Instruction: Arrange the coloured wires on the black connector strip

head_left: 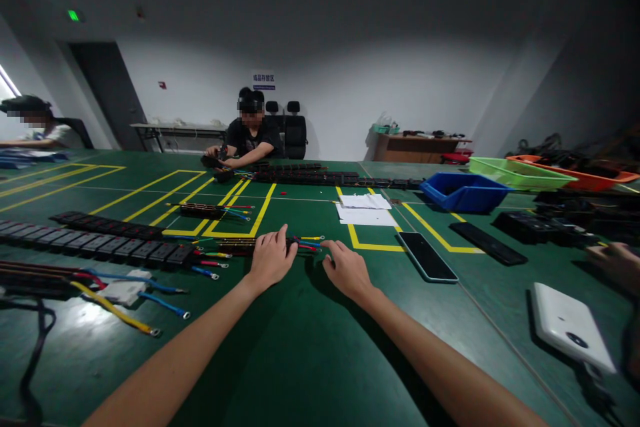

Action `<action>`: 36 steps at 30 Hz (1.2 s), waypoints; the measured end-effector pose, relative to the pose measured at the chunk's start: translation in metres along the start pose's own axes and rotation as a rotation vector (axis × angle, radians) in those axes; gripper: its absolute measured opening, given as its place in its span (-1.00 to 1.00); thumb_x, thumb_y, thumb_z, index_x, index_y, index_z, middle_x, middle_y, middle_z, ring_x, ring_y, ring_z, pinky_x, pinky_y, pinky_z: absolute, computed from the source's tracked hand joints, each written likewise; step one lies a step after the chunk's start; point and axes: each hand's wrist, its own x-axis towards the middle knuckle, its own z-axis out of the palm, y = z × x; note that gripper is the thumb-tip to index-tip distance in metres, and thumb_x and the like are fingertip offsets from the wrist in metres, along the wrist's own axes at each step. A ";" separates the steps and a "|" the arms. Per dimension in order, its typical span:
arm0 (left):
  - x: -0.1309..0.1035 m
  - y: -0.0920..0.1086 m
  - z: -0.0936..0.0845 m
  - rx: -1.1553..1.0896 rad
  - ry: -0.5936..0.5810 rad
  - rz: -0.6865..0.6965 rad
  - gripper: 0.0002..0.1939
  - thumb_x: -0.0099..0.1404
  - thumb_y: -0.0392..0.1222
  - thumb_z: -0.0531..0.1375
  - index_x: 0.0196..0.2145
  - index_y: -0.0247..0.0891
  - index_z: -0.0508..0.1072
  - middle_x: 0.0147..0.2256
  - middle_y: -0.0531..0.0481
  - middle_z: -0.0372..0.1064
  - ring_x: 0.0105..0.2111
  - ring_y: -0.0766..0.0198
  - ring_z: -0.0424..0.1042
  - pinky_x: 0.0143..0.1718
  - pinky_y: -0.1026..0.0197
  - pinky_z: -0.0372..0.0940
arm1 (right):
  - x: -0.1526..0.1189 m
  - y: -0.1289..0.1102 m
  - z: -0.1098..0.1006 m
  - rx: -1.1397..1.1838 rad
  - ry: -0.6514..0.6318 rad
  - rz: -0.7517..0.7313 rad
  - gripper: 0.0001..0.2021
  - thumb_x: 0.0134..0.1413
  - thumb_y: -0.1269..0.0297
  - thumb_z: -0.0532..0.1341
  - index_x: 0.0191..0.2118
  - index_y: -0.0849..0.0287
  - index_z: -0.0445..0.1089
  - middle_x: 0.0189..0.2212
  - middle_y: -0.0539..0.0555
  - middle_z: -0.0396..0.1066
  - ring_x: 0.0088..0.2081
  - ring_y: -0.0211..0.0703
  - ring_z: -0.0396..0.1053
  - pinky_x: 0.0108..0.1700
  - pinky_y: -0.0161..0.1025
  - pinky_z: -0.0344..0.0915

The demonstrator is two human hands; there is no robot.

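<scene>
My left hand point(273, 257) lies over the right end of a dark strip point(235, 246), its fingers curled on it where coloured wires come out. Those wires point(309, 245), yellow, blue and red with ring ends, stick out to the right between my hands. My right hand point(347, 269) is at the wire tips, index finger bent toward them; whether it pinches one is too small to tell. To the left lie a row of black modules point(145, 248) with coloured leads, and a nearer bundle with a yellow wire point(117, 310) and blue wires.
White papers point(367, 215), a phone point(427, 257), a black slab point(487, 243) and a white device point(570, 323) lie rightward. Behind are blue point(465, 193) and green point(520, 173) bins. A person point(253, 133) works across the table; another person's hand point(617, 263) is at right.
</scene>
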 end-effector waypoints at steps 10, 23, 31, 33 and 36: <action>0.000 0.000 0.000 0.022 -0.009 0.013 -0.38 0.49 0.10 -0.09 0.28 -0.42 0.22 -0.04 -0.28 0.49 0.00 -0.04 0.43 0.12 -0.10 0.16 | -0.001 0.001 0.002 0.023 0.025 -0.015 -0.63 0.32 0.30 0.03 0.19 0.04 0.31 -0.01 0.08 0.43 -0.18 -0.17 0.46 -0.18 -0.30 0.27; -0.002 -0.002 -0.001 0.000 -0.021 0.069 -0.41 0.49 0.11 -0.06 0.27 -0.34 0.24 -0.05 -0.24 0.49 -0.02 -0.01 0.43 0.06 -0.06 0.20 | 0.004 0.001 0.006 -0.048 -0.030 0.081 -0.56 0.28 0.30 0.06 0.25 0.02 0.23 0.01 0.11 0.40 -0.20 -0.11 0.48 -0.27 -0.26 0.25; -0.004 -0.001 -0.003 -0.009 -0.032 0.068 -0.39 0.49 0.14 -0.07 0.27 -0.36 0.25 -0.03 -0.26 0.48 -0.01 -0.01 0.43 0.07 -0.06 0.21 | 0.004 0.004 0.006 0.028 0.073 0.096 -0.71 0.30 0.30 0.06 0.08 0.06 0.35 -0.03 0.07 0.45 -0.18 -0.17 0.47 -0.24 -0.31 0.23; -0.005 -0.002 -0.003 -0.013 -0.030 0.061 -0.39 0.49 0.15 -0.07 0.26 -0.35 0.25 -0.02 -0.26 0.48 -0.01 0.00 0.43 0.07 -0.06 0.20 | 0.004 0.005 0.005 0.033 0.066 0.075 -0.76 0.32 0.30 0.05 -0.03 0.06 0.42 -0.09 0.04 0.49 -0.19 -0.19 0.46 -0.23 -0.33 0.22; -0.005 -0.003 -0.001 -0.023 -0.023 0.066 -0.38 0.49 0.15 -0.08 0.27 -0.34 0.25 -0.02 -0.26 0.47 -0.01 0.00 0.42 0.07 -0.05 0.20 | 0.005 0.006 0.006 0.034 0.027 0.062 -0.77 0.30 0.32 0.07 -0.13 0.05 0.48 -0.17 0.02 0.52 -0.18 -0.21 0.46 -0.22 -0.35 0.22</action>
